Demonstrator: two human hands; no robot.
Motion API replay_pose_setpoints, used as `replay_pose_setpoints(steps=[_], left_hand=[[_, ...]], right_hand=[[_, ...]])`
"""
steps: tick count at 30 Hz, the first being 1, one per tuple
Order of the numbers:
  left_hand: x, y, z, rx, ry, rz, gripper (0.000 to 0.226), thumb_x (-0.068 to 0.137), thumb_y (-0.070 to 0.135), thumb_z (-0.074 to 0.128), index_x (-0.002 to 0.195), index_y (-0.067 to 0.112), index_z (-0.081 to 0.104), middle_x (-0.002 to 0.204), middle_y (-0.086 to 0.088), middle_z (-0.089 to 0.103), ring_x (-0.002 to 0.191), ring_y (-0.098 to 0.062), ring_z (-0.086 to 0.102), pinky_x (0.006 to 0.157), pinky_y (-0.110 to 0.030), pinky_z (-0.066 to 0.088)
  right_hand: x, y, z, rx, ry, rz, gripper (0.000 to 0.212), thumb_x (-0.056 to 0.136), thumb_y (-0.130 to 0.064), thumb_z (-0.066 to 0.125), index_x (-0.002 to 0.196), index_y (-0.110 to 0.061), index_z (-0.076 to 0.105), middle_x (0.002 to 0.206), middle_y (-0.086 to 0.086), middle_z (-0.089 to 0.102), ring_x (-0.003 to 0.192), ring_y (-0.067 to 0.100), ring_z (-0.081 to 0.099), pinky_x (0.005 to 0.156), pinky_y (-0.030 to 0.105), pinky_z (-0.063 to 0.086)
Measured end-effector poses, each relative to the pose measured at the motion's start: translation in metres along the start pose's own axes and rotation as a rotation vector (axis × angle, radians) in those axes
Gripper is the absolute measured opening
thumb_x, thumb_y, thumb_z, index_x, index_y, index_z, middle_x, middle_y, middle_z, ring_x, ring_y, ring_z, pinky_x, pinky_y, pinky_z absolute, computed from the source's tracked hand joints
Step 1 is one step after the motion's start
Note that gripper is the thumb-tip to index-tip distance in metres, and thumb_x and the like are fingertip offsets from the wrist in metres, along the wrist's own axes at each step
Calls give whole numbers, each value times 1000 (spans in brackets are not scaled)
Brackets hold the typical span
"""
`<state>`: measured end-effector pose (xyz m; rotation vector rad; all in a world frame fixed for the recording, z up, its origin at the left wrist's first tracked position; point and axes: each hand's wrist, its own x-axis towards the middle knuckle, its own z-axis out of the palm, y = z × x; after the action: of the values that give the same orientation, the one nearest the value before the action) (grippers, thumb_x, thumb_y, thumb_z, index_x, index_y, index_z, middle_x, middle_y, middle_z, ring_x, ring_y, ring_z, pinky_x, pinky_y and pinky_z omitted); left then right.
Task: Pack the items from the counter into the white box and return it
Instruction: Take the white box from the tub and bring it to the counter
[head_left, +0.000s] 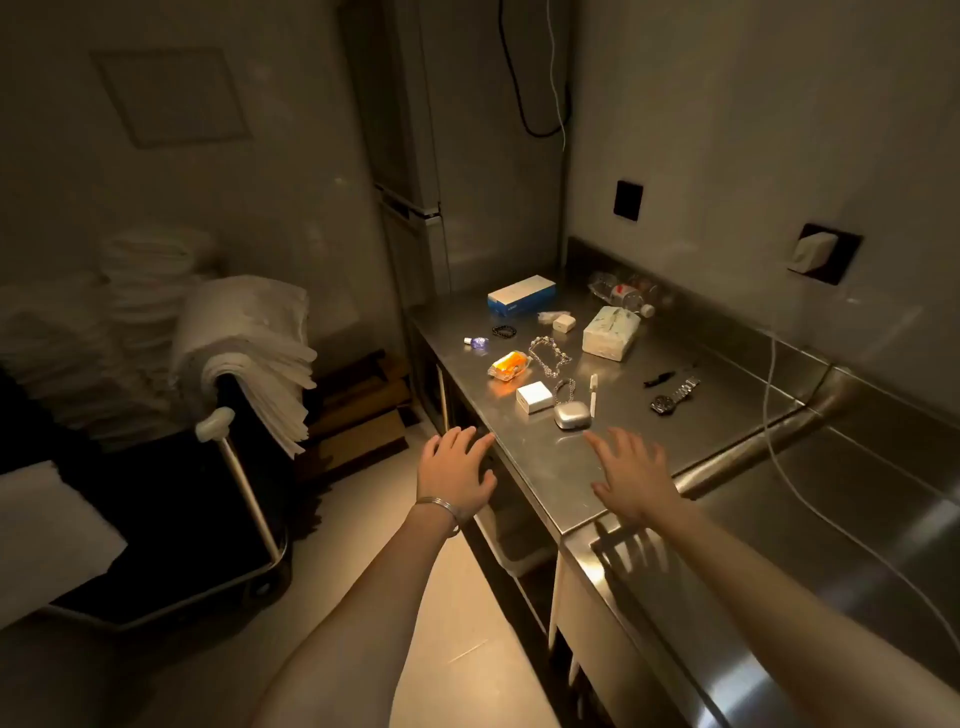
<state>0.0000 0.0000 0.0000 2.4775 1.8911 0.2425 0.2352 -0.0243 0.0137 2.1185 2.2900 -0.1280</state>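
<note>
Small items lie scattered on a steel counter (561, 467): a silver earbud case (570, 414), a small white box (533, 396), a white pen (593, 393), silver chains (549, 354), an orange packet (508, 365), a purple vial (477, 341), a black bracelet (504, 331), a wristwatch (674, 396), a tissue pack (611, 332) and a white-and-blue box (521, 295). My left hand (457, 473) hovers open at the counter's near left edge. My right hand (631, 475) is open just above the counter, near the earbud case. Neither holds anything.
A plastic bottle (626, 295) lies at the back by the wall. A steel sink (841, 519) lies to the right, with a white cable (779, 457) trailing over it. A dark cart (171, 509) draped with white linen stands to the left. Cabinets sit under the counter.
</note>
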Motion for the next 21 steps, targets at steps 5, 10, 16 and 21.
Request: replay_pose_setpoints(steps=[5,10,16,21], left_hand=[[39,-27,2,13,-8,34,52,93,43,38,143,32,28,150,3,31,140,-18,20,115,-38,12],[81,-70,-5,23,16,80,52,93,43,38,143,32,28,150,2,30,140,-19,19,114,-38,11],[95,-144,18,18,-39,61,51,93,43,37,143,31,29,150,2,30,140,-18,19,115,-38,14],[92,-192,50,-3,-123,7,52,92,41,39,143,31,29,150,1,30,140,-20,19,114,-38,13]], right_hand=[[32,-13,-1,16,20,56,67,89,-39,47,146,-30,12,151,8,20,139,27,22,111,53,20],[76,-49,-5,32,61,66,66,88,-36,47,146,-28,16,151,8,22,138,26,23,110,51,23],[123,-131,22,51,19,-49,64,92,-37,46,146,-27,14,153,8,21,141,26,21,113,43,22],[146,-171,64,75,-74,-110,64,93,-36,47,147,-28,13,155,6,20,143,24,19,116,38,18]])
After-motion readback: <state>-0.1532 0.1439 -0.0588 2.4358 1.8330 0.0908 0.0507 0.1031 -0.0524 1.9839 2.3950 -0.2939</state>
